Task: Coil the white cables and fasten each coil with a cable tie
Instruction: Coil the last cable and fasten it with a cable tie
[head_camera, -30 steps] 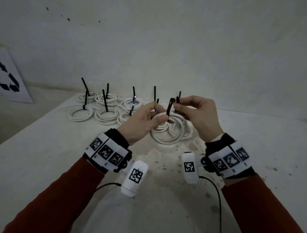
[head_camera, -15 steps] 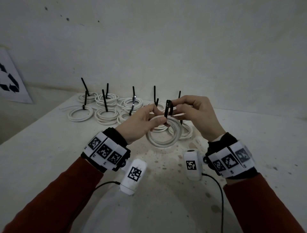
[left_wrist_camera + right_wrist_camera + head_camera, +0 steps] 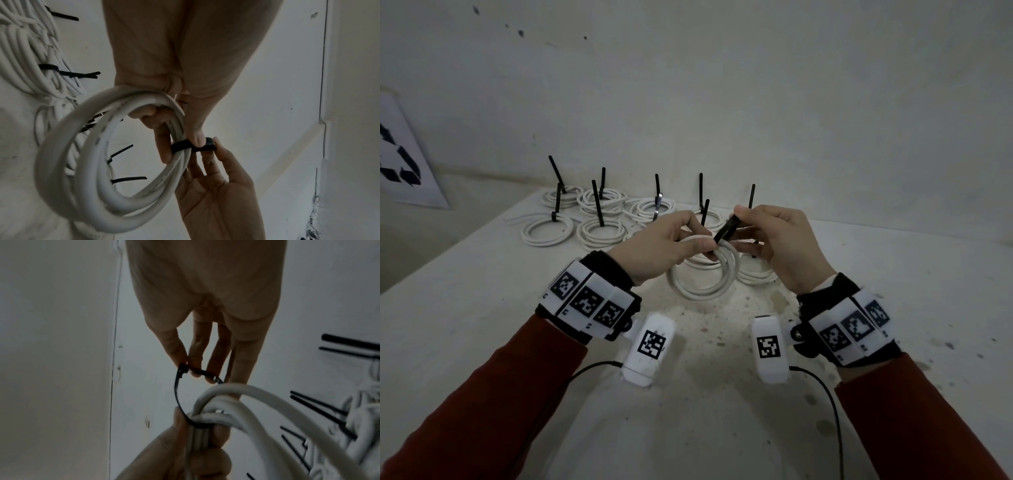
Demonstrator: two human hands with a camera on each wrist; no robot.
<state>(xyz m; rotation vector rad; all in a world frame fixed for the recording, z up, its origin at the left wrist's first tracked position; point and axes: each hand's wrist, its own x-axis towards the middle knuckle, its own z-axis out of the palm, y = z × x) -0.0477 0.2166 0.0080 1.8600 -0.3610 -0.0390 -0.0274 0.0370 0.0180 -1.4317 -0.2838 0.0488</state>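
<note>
- Both hands sit a little lower and closer together than half a second ago, and the black plastic cable tie (image 3: 725, 230) now leans toward the right hand instead of standing nearly upright.
- Left hand (image 3: 658, 247) grips the round coil of white cable (image 3: 703, 274) at its top edge, thumb and fingers curled round the bundled strands; the coil hangs below the hand, held above the surface.
- In the left wrist view the tie's band (image 3: 180, 145) crosses the strands right at the left thumb, which presses on it.
- Right hand (image 3: 782, 245) pinches the tie near its head between thumb and fingertips (image 3: 195, 368); the other fingers are relaxed and hold nothing.
- In the right wrist view the tie forms an open loop (image 3: 177, 391) – one end under the left thumb at the strands, the other in the right fingers – so it is not drawn tight.
- Behind the hands, a group of finished white cable coils (image 3: 599, 219) lies on the pale, speckled surface (image 3: 482, 308), each with a black tie tail sticking upward.
- Both forearms wear red sleeves (image 3: 476, 404) and wrist bands with black-and-white square markers (image 3: 585, 301).
- On the wall at far left hangs a white sheet with a dark recycling symbol (image 3: 400, 164).
</note>
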